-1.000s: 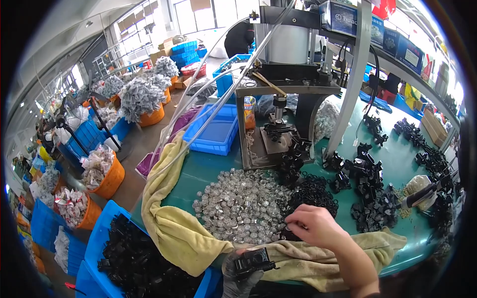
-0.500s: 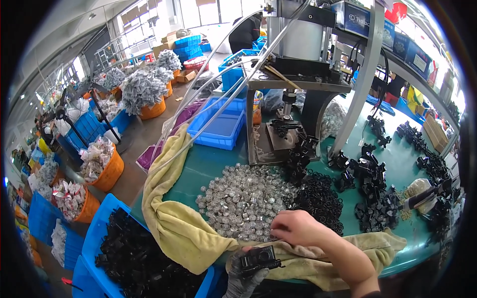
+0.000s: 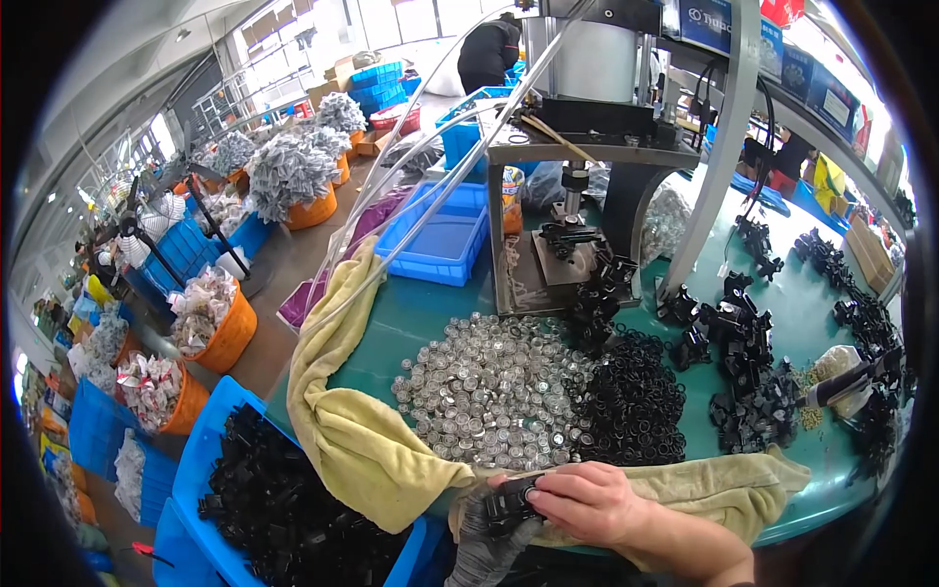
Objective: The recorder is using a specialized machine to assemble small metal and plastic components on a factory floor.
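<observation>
In the head view, the right hand (image 3: 592, 501), seen earlier over the near edge of the loose pieces, has been brought back to the black part (image 3: 511, 501). That part is clamped in the gloved left hand (image 3: 486, 548), in front of the cloth (image 3: 391, 455) at the near edge of the tabletop (image 3: 391, 318). The right hand's fingers are drawn together against the part's upper face; whether something small is pinched there cannot be told. By this change, the work seems to have been moved from picking among the pieces to fitting at the part.

Clear round pieces (image 3: 479, 391) and black rings (image 3: 641, 406) are heaped side by side, uncontained. In the blue bin (image 3: 201, 445) at lower left, many black parts are held in a jumble. Farther back, a shallow blue tray (image 3: 430, 235) is set beside the press (image 3: 670, 157), its blue bottom exposed. On the floor, pale crumpled bundles are piled in an orange basket (image 3: 227, 335).
</observation>
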`<state>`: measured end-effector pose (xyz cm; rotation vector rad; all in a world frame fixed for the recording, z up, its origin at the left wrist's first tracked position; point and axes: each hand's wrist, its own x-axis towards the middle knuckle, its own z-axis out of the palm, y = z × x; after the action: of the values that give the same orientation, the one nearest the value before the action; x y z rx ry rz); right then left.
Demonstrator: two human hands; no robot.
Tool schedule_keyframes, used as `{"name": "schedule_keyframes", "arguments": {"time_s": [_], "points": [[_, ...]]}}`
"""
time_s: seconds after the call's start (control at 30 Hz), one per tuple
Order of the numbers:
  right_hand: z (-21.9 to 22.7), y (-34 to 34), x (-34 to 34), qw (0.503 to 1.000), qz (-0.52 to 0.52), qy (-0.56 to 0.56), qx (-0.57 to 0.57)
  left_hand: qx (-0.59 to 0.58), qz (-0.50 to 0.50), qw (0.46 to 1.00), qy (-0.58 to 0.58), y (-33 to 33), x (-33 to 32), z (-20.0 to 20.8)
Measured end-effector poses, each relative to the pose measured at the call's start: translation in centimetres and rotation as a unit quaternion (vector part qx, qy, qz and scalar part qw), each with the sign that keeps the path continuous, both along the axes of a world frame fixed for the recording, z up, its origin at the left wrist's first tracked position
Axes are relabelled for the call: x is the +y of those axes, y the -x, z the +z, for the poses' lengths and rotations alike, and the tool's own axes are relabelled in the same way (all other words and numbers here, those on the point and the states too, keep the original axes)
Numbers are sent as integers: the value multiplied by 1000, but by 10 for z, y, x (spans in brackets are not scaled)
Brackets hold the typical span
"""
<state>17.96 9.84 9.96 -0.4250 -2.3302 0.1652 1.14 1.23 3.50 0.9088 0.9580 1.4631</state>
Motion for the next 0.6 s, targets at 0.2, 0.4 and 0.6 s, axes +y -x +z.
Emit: {"name": "schedule_keyframes", "arguments": {"time_s": [0.2, 0.4, 0.6], "points": [[2, 1, -3, 997, -20, -60, -46, -27, -2, 1000, 5, 1, -2, -10], [-4, 7, -9, 996, -49, -63, -50, -18, 1, 1000, 0, 4, 0, -11], [-2, 7, -10, 990, -65, -86, -93, -7, -6, 1000, 17, 7, 2, -18]]}}
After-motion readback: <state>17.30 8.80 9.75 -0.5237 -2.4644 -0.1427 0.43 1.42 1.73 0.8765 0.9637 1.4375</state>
